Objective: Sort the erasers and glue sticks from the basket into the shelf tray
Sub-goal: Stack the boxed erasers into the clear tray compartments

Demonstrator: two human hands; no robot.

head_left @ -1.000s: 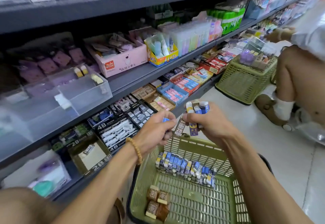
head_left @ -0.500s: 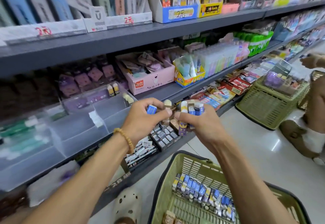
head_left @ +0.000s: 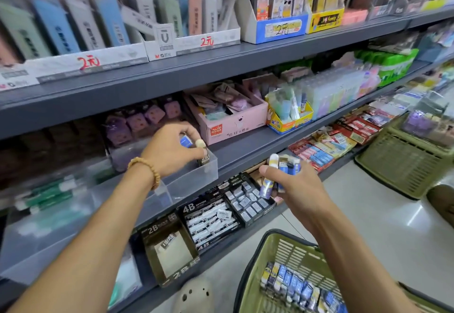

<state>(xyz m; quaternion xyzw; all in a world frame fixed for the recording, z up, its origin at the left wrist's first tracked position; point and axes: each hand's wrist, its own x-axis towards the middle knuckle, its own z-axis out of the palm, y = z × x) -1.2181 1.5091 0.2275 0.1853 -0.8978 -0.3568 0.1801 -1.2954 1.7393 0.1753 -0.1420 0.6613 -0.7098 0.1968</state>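
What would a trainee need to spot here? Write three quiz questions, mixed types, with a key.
1. True or false: the left hand is over the clear tray on the shelf, holding small items.
2. Multiple choice: what does the right hand hold? A) nothing B) a bunch of glue sticks C) a 4B box
3. Fill in: more blue-labelled sticks lie in the green ____ below the right arm.

Key: 1 true; 2 B; 3 basket
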